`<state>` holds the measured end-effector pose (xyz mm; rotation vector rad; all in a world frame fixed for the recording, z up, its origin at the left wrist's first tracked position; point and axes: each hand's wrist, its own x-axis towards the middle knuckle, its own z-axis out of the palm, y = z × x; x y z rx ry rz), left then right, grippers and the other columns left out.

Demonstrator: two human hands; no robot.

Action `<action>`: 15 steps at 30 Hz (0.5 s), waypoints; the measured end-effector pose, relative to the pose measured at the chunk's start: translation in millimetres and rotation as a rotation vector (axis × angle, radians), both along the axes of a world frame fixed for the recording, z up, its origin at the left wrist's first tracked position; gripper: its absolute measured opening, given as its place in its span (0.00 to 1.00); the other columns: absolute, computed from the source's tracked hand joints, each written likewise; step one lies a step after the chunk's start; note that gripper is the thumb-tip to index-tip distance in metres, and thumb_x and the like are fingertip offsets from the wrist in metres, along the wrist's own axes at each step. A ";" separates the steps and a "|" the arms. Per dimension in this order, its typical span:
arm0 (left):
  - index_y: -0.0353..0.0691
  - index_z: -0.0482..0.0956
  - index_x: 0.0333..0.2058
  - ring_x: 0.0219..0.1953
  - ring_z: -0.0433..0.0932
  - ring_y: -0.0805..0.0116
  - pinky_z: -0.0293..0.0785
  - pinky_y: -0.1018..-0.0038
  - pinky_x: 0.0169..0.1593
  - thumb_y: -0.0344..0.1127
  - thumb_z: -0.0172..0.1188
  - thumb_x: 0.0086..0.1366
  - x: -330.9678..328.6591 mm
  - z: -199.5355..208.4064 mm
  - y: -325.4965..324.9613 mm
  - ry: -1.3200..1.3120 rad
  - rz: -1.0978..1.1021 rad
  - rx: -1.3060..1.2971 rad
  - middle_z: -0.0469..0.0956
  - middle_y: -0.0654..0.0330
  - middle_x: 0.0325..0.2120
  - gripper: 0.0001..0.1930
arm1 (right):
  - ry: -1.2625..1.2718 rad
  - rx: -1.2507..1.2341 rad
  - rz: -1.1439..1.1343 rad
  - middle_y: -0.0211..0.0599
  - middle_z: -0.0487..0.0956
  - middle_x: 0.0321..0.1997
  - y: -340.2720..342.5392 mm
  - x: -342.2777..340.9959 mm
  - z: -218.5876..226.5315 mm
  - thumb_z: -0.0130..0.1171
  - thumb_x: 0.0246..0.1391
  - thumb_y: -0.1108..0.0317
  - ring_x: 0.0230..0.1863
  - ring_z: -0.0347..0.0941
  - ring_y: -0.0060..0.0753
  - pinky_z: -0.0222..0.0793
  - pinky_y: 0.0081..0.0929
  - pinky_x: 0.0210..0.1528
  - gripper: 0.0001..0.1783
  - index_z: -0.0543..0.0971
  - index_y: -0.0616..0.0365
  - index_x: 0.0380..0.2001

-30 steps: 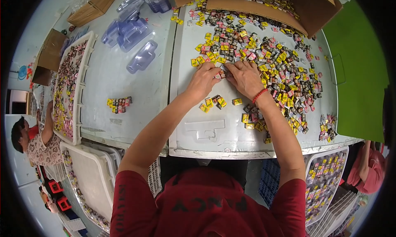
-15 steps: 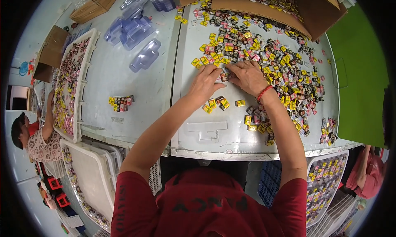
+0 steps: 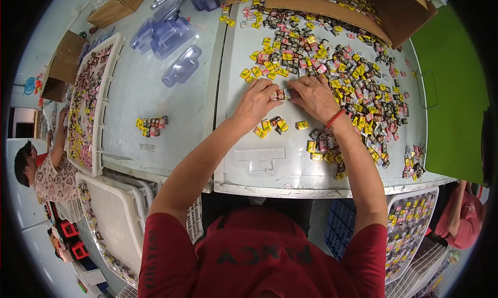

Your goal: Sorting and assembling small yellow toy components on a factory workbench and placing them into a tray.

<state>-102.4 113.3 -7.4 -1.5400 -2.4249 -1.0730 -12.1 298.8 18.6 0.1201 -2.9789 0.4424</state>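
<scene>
A short row of small pink, white and dark block-shaped pieces (image 3: 281,95) lies on the table between my hands. My left hand (image 3: 254,102) has its fingers closed on the row's left end. At the other end my right hand (image 3: 314,99), with a red beaded bracelet above the wrist, presses with curled fingers. My fingers partly hide the row. Just nearer to me are a few loose yellow and dark pieces (image 3: 271,126). Closer still, a clear plastic T-shaped tray (image 3: 244,157) rests on the tabletop.
Many loose pieces (image 3: 358,90) spread right and beyond, spilling from a cardboard box (image 3: 332,15). Leftward stand a grouped block of pieces (image 3: 152,126), clear trays (image 3: 181,67) and a white crate (image 3: 101,116) of pieces. A person (image 3: 52,168) works at far left.
My hands have moved slightly apart, and more of the row shows between them. A yellow piece near my right fingertips is no longer visible there.
</scene>
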 end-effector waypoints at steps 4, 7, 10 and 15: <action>0.36 0.78 0.39 0.43 0.72 0.56 0.72 0.66 0.46 0.30 0.68 0.48 -4.5 -6.6 3.7 -0.011 0.029 -0.020 0.73 0.56 0.37 0.17 | 0.015 0.037 0.044 0.36 0.75 0.46 -3.9 0.2 -12.4 0.62 0.47 0.65 0.49 0.70 0.37 0.59 0.37 0.54 0.19 0.77 0.53 0.45; 0.37 0.78 0.39 0.41 0.73 0.55 0.72 0.66 0.45 0.31 0.67 0.49 -11.6 -8.6 3.0 0.028 -0.048 -0.037 0.73 0.55 0.36 0.16 | 0.234 0.069 0.001 0.36 0.76 0.45 -8.4 4.2 -24.5 0.62 0.47 0.66 0.49 0.70 0.40 0.61 0.38 0.54 0.19 0.77 0.55 0.45; 0.38 0.78 0.38 0.40 0.73 0.55 0.72 0.65 0.44 0.31 0.66 0.50 -20.4 -14.1 5.3 0.055 -0.089 0.060 0.74 0.55 0.35 0.14 | 0.276 -0.002 0.036 0.40 0.77 0.43 -4.1 0.0 -27.3 0.62 0.48 0.68 0.44 0.72 0.43 0.67 0.36 0.48 0.17 0.77 0.58 0.43; 0.38 0.77 0.38 0.40 0.73 0.57 0.71 0.66 0.45 0.33 0.63 0.54 -18.6 -10.2 7.1 0.102 -0.128 -0.003 0.73 0.57 0.34 0.12 | 0.233 -0.013 0.030 0.43 0.76 0.42 -7.1 -2.3 -22.7 0.60 0.50 0.69 0.43 0.73 0.47 0.69 0.35 0.45 0.15 0.77 0.61 0.43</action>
